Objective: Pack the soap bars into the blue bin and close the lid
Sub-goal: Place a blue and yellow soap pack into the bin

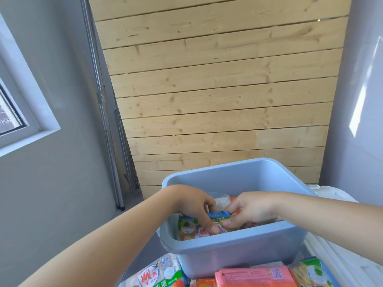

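The blue bin (238, 245) stands open in front of me, with several wrapped soap bars inside. Both hands reach into it. My left hand (192, 206) and my right hand (252, 212) together grip one soap bar (217, 217) in a green, blue and white wrapper, held just below the bin's near rim. More soap bars lie outside at the bottom edge: a clear-wrapped pack (159, 272) at the left, a pink one (255, 276) in the middle and a green-and-yellow one (310, 272) at the right. A white lid (331, 195) lies behind the bin at the right.
A wall of pale wooden planks (217, 90) rises behind the bin. Grey walls flank it, with a white window frame (27, 112) at the left and folded metal legs (120, 162) leaning in the corner.
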The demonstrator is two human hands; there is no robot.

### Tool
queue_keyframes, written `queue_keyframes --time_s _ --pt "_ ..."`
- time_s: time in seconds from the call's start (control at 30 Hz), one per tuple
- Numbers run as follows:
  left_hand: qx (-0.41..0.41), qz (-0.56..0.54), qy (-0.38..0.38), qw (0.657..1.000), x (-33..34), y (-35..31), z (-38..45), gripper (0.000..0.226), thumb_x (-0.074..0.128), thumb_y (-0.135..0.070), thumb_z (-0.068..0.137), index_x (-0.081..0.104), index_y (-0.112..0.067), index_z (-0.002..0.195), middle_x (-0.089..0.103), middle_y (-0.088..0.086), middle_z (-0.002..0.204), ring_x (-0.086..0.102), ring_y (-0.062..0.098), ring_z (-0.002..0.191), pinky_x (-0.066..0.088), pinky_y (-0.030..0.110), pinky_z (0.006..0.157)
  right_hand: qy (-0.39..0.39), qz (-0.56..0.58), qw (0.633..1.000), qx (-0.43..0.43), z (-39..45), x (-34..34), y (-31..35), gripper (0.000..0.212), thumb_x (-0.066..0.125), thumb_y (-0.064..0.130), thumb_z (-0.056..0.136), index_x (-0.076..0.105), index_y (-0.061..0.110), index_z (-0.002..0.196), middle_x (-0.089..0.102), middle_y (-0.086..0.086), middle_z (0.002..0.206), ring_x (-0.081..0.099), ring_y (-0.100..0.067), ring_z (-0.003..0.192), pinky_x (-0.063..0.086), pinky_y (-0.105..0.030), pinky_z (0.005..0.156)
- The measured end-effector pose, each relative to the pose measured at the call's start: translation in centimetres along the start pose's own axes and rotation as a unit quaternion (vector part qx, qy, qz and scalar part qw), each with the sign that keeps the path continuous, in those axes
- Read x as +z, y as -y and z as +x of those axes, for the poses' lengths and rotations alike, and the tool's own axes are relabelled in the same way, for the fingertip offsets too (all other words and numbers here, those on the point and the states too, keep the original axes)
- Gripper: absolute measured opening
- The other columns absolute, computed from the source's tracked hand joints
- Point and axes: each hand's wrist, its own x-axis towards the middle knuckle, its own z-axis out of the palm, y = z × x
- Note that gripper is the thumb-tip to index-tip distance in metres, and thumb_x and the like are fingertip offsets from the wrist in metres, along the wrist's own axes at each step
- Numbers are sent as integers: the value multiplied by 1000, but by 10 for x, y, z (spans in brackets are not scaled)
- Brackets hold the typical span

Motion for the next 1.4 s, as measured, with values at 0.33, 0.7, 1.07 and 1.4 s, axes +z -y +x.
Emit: queue_keyframes --time_s 0.33,0.7,1.07,1.4 --pt "10 38 -62 997 14 -3 4 36 78 -45 68 71 -19 92 68 -6 82 57 13 72 48 27 73 -43 -72 995 50 8 4 4 18 59 39 87 67 23 91 55 7 60 50 -7 52 40 -18 51" --pt "-79 172 6 982 -6 9 7 28 86 -27 62 58 -22 65 65 -4 73 58 15 67 42 21 54 -33 45 998 42 7 3 2 31 55 29 91 64 13 117 63 2 67 61 -9 56 49 -17 51" --pt "-83 103 -54 990 -3 14 21 55 82 -50 59 67 -6 88 64 -1 62 59 17 54 49 23 54 -17 50 997 49 12 5 0 26 60 24 88 64 17 113 60 0 64 60 -14 57 48 -19 47" --pt "-85 234 -106 963 10 10 29 52 74 -63 60 53 -16 62 53 -2 58 48 15 52 34 27 46 -33 -198 979 20 40 6 9 28 82 18 66 54 19 66 56 5 34 56 -11 33 47 -22 46"
